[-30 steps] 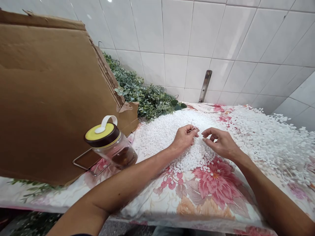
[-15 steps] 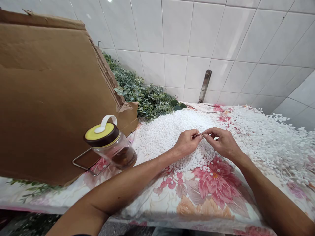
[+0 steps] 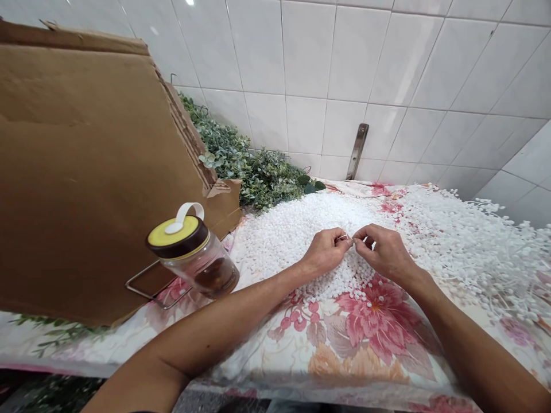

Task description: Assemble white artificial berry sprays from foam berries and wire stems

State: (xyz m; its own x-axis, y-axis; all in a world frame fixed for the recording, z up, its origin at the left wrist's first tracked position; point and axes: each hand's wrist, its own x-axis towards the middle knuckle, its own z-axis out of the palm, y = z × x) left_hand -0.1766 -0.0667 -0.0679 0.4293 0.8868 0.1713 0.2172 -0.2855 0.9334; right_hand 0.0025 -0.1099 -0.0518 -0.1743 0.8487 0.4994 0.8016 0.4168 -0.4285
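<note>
While our left hand (image 3: 326,251) pinched a thin wire (image 3: 344,237) above white beads (image 3: 275,241), our right hand (image 3: 384,252) curled just beside it, its hold unclear.

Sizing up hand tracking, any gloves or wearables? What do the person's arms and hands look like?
The left hand and right hand are bare: no gloves, rings, watch or bands show. The left forearm and right forearm are bare too, with no cables or markings. A sliver of dark sleeve shows at the bottom edge.
</note>
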